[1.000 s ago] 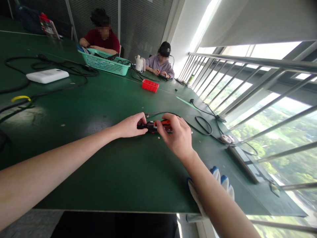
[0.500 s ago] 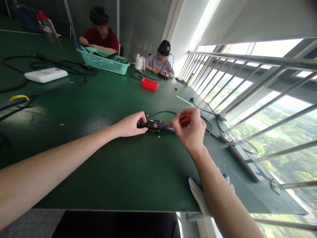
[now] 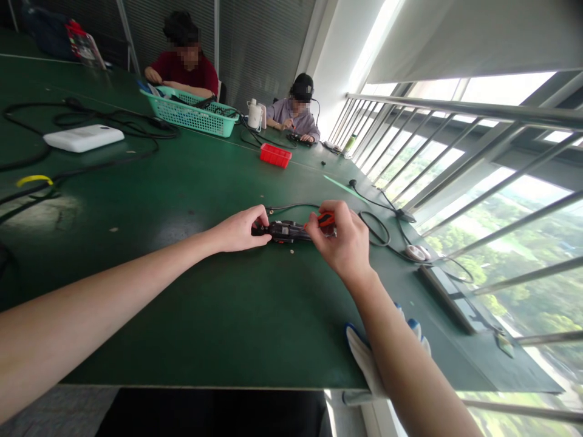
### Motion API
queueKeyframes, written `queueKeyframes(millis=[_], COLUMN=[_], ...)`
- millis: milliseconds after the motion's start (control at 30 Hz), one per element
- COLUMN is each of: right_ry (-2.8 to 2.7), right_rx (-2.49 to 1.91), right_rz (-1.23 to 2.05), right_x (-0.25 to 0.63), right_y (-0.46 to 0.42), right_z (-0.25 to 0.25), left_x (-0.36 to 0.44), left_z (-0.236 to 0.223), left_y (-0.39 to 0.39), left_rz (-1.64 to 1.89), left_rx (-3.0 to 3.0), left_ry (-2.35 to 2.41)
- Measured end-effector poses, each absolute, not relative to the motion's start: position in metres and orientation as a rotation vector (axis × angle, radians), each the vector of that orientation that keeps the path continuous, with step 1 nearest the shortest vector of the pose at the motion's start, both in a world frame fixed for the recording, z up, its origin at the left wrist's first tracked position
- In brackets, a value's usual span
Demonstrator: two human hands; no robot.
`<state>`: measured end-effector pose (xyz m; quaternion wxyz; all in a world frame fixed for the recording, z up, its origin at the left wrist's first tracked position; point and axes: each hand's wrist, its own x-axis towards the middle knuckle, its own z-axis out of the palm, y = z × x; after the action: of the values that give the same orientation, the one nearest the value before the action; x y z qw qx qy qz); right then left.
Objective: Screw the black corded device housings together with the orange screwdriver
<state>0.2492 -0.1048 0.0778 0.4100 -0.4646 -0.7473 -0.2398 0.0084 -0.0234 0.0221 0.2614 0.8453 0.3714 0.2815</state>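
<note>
A long black corded device (image 3: pixel 286 231), its exact kind unclear, lies on the green table (image 3: pixel 218 303) with a small red part on its near side. The fingers of my left hand (image 3: pixel 243 229) are closed around its left end. My right hand (image 3: pixel 344 243) grips an orange and black screwdriver (image 3: pixel 327 219) over the device's right part. The hand hides the screwdriver's tip and the device's right end. A grey cord (image 3: pixel 294 207) runs behind the device and loops to the right.
A white and blue glove (image 3: pixel 363 355) lies under my right forearm. Farther off are a red tray (image 3: pixel 276 156), a turquoise basket (image 3: pixel 194 112) of dark parts and a white box (image 3: pixel 84 138) among cables. Two people sit across the table. A metal railing (image 3: pixel 464 110) borders the right side.
My right hand has shifted a little to the left along the device with the screwdriver. My left hand stays on the left end. The far right person's hands have moved apart.
</note>
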Motion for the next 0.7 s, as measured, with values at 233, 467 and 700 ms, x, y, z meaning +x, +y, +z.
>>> queueKeyframes(millis=[233,467,700], right_ry=[-1.933,-1.76,-1.744], right_rx=[-1.128,-1.274,-1.28], right_rz=[-0.536,-0.507,-0.523], right_x=[0.2498,0.2508,0.2502], right_y=[-0.106,-0.1042,-0.1004], right_z=[0.0799,0.0754,0.0715], left_x=[0.0081,0.0075,0.0076], left_z=[0.024,0.0237,0.0218], left_y=[-0.0238,-0.0234,-0.0229], left_rz=[0.754,0.731,0.732], left_rx=[2.296,2.297,2.302], left_ry=[1.002,1.014,1.021])
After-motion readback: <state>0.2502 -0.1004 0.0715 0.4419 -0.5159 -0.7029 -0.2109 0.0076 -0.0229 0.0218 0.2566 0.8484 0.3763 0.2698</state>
